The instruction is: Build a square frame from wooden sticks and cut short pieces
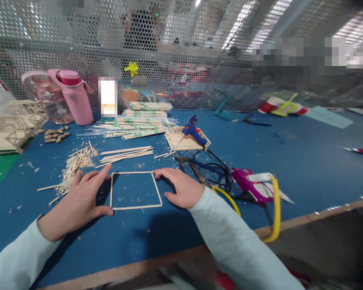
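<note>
While I have both hands at the thin stick frame, I judge that light, even contact matters most. The frame lies flat on the blue table, towards 8 o'clock in my view. My left hand spans its left side, thumb and fingers spread wide apart, the thumb against the near corner and a fingertip at the far one. My right hand is open too, its forefinger at the far right corner and its thumb apart from the forefinger, just off the right-hand stick; neither hand clamps anything.

To steady it well, I would press inward only at the corners, since a push mid-stick could bow the thin wood or skew the joints. I cannot tell how firmly the corners are joined.

From the frame, loose long sticks lie at 12 o'clock and a heap of short pieces near 10. Yellow-handled pliers sit between 2 and 3, beside dark cables, so I would keep my right sleeve low but clear of their handles.
</note>
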{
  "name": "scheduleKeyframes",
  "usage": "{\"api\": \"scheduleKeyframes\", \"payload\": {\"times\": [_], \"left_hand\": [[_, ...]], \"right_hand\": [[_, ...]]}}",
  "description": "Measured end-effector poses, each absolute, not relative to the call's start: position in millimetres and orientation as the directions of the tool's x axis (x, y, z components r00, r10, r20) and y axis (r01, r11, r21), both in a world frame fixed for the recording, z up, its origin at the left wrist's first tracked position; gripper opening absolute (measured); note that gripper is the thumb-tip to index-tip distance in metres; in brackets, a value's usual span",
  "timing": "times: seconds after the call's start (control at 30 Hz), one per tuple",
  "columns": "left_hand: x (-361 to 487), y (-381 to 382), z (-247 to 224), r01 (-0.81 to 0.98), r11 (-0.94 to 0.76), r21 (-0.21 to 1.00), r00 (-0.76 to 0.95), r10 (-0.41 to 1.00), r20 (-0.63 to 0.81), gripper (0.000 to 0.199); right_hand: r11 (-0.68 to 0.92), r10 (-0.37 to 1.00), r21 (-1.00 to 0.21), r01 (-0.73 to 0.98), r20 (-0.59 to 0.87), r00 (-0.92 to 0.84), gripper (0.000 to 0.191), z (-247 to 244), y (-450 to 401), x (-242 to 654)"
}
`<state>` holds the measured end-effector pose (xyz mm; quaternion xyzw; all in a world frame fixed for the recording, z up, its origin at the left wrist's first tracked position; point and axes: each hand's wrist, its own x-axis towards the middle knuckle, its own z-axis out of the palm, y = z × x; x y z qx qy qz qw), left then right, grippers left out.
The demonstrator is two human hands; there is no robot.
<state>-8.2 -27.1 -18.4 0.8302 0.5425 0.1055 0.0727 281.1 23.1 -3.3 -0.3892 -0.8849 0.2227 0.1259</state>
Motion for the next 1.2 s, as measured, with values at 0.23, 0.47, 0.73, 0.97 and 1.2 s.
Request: {"api": "scheduleKeyframes", "payload": {"times": [0.23, 0.47, 0.73, 0.97, 1.2], "left_hand": [[-11, -27, -19, 0.874, -0.417, 0.249, 0.408, 0.909, 0.09, 0.092], [-12, -25, -20, 0.878, -0.434, 0.202, 0.435, 0.9, 0.041, 0.068], [-15, -18, -19, 0.849, -0.508, 0.142, 0.509, 0.86, 0.032, 0.073], [-16, -15, -17, 0.845, -0.505, 0.174, 0.516, 0.856, -0.022, 0.071], [-16, -16, -17, 0.84, -0.503, 0.205, 0.513, 0.858, 0.005, 0.068]], "right_hand": [[0.592, 0.745, -0.501, 0.631, 0.043, -0.665, 0.04, -3, 22, 281], [0.594, 0.745, -0.501, 0.63, 0.046, -0.666, 0.041, -3, 23, 282], [0.591, 0.744, -0.502, 0.631, 0.038, -0.667, 0.042, -4, 23, 281], [0.616, 0.72, -0.504, 0.606, 0.049, -0.692, 0.042, -4, 24, 282], [0.691, 0.652, -0.45, 0.567, 0.048, -0.757, 0.024, -10, 30, 285]]}}
